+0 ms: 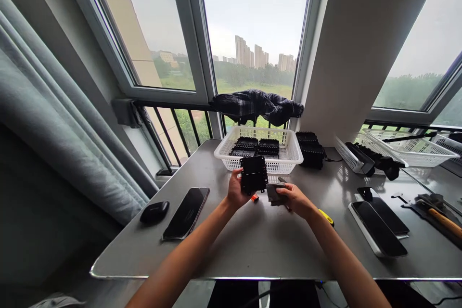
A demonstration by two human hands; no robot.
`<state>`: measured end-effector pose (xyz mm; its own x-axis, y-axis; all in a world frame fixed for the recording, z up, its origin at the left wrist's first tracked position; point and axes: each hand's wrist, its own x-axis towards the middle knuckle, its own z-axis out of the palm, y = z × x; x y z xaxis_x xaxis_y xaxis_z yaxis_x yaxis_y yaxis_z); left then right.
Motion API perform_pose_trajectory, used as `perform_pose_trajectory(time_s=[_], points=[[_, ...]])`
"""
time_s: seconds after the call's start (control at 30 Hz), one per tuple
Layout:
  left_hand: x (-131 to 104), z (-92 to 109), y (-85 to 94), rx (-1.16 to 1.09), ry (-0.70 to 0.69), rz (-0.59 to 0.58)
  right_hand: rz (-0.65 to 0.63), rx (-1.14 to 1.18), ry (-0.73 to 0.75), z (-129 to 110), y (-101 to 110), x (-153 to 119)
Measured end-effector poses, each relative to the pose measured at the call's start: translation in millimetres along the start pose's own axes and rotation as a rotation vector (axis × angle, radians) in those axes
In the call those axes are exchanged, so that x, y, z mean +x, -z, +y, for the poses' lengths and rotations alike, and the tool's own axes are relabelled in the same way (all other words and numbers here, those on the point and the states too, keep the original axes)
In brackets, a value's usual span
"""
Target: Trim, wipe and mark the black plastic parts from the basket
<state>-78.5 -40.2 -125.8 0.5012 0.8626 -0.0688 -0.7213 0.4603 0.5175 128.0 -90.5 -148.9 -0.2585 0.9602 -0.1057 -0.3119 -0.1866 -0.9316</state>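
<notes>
My left hand [236, 192] is closed on the left edge of a black plastic part [253, 173], a rectangular piece with small teeth along its edges, tilted up over the table. Just to its right, my right hand [296, 199] pinches a dark grey folded sheet [275, 194]; whether it is cloth or sandpaper I cannot tell. The sheet lies close to the part's lower right corner. Beneath the part, a small orange-red item [255, 198] rests on the table. A yellow-handled tool [327, 217] is partly hidden behind my right forearm.
A white basket [294, 158] with similar black parts stands behind my hands, and more black parts [309, 149] are stacked beside it. Phones [186, 214] lie left and right on the grey table [231, 260]. A black mouse [154, 212] sits far left; tools [442, 214] lie far right.
</notes>
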Motion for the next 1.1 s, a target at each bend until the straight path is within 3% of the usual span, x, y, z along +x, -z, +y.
perform_pose_trajectory(time_s=[0.1,0.23,0.37,0.43,0.53,0.67,0.87,1.1], points=[[2,11,-11.2,0.019,0.011,-0.039,0.029,-0.088,0.075,-26,10,7],[16,21,-38.5,0.105,0.035,-0.105,0.183,-0.21,0.33,-74,18,22],[36,23,-71.4,0.229,0.019,-0.109,0.444,-0.517,0.745,-106,3,34],[44,23,-86.1,0.21,-0.016,-0.124,0.497,-0.722,0.855,-114,-9,38],[52,27,-103.0,0.177,-0.054,-0.14,0.452,-0.933,0.905,-121,-23,41],[58,35,-115.1,0.188,-0.077,-0.138,0.477,-1.027,0.913,-128,-32,45],[63,45,-118.1,0.181,-0.061,-0.109,0.551,-1.029,0.904,-133,-40,47],[61,52,-115.9,0.155,-0.088,-0.005,0.453,-1.163,0.89,-132,-47,43]])
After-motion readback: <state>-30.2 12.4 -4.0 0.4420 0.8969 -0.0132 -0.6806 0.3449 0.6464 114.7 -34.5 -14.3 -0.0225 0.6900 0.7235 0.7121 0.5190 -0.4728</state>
